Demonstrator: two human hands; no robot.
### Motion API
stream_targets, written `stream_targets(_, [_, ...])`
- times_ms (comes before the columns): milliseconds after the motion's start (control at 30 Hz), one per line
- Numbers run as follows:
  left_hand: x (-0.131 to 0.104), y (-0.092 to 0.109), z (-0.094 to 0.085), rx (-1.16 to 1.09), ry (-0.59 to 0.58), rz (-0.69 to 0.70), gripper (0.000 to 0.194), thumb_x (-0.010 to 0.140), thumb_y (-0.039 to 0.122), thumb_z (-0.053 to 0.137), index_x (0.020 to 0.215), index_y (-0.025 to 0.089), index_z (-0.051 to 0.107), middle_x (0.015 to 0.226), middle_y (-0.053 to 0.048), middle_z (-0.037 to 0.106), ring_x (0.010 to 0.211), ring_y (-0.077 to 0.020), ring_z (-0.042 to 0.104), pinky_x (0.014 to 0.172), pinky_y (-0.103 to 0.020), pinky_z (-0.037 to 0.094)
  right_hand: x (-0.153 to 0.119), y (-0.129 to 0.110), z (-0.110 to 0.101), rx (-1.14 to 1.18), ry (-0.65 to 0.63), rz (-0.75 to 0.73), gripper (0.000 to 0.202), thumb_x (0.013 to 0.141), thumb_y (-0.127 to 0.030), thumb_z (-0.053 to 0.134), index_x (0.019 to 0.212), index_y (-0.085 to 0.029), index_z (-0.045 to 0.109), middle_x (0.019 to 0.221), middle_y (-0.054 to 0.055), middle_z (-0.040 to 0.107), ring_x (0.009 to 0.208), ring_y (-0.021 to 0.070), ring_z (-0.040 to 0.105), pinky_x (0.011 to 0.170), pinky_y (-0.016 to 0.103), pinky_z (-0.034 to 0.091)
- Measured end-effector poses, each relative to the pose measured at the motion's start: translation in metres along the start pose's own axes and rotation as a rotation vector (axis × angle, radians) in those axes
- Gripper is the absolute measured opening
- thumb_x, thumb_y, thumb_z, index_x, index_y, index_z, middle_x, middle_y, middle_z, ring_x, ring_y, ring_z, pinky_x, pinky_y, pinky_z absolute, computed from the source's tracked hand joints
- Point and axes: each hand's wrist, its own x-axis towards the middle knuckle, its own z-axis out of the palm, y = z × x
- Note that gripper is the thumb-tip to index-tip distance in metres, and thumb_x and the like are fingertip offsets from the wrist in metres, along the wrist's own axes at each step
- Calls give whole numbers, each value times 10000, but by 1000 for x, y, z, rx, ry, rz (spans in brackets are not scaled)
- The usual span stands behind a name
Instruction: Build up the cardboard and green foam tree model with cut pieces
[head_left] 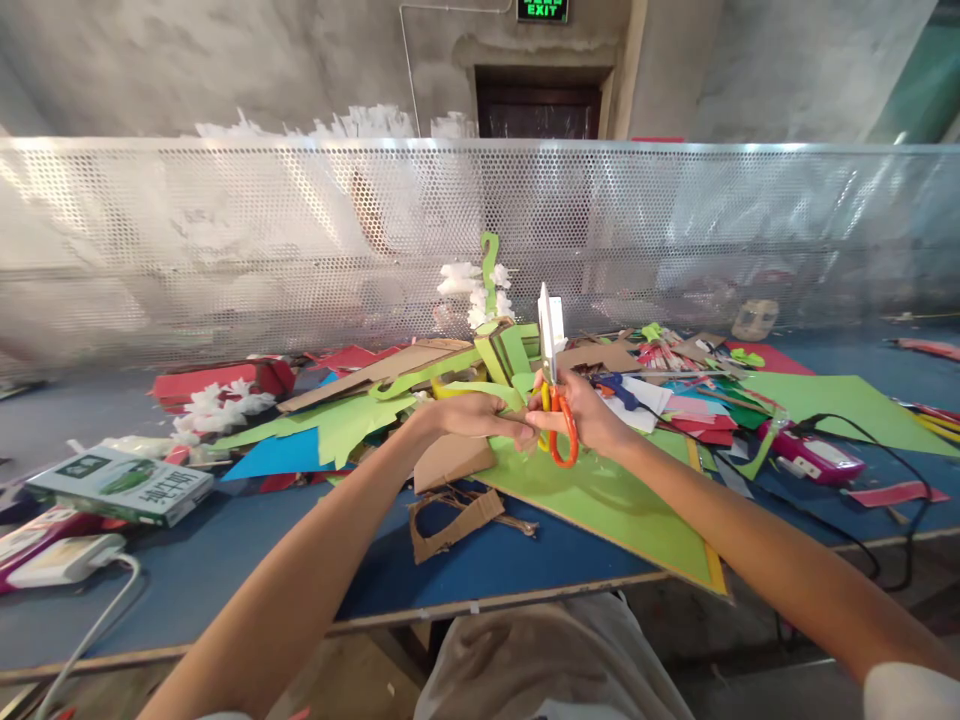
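My right hand is closed around a pair of scissors with orange and yellow handles, their blades pointing up and away from me. Beside it, almost touching, my left hand is closed, fingertips pinched together; what lies between them is too small and hidden to name. Both hands are above a green sheet with a yellow edge. Just beyond stands a green paper construction with a curled strip and white tufts. Under my left hand lie a cardboard piece and a cut cardboard scrap.
A milk carton and a white charger with a cable lie at left. Right of my hands are a blue glue gun, a magenta device with black cords, and coloured paper. A perforated metal screen borders the blue table.
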Motion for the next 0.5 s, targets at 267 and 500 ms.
stream_targets(267, [-5, -14, -5, -375, 7, 248, 717, 769, 902, 642, 668, 194, 589, 607, 6, 474, 548, -121, 395, 526, -279, 279, -6, -18, -9, 8, -29, -34, 550, 668, -262, 933, 1046, -268, 534, 891, -19, 702, 770, 176, 693, 703, 312, 570])
stream_targets(500, [13, -35, -10, -746, 519, 165, 658, 923, 769, 556, 998, 146, 753, 580, 30, 439, 506, -103, 373, 483, -261, 244, -10, -21, -9, 7, -140, -16, 520, 697, -220, 916, 1071, -250, 557, 913, -17, 707, 769, 153, 672, 714, 302, 563])
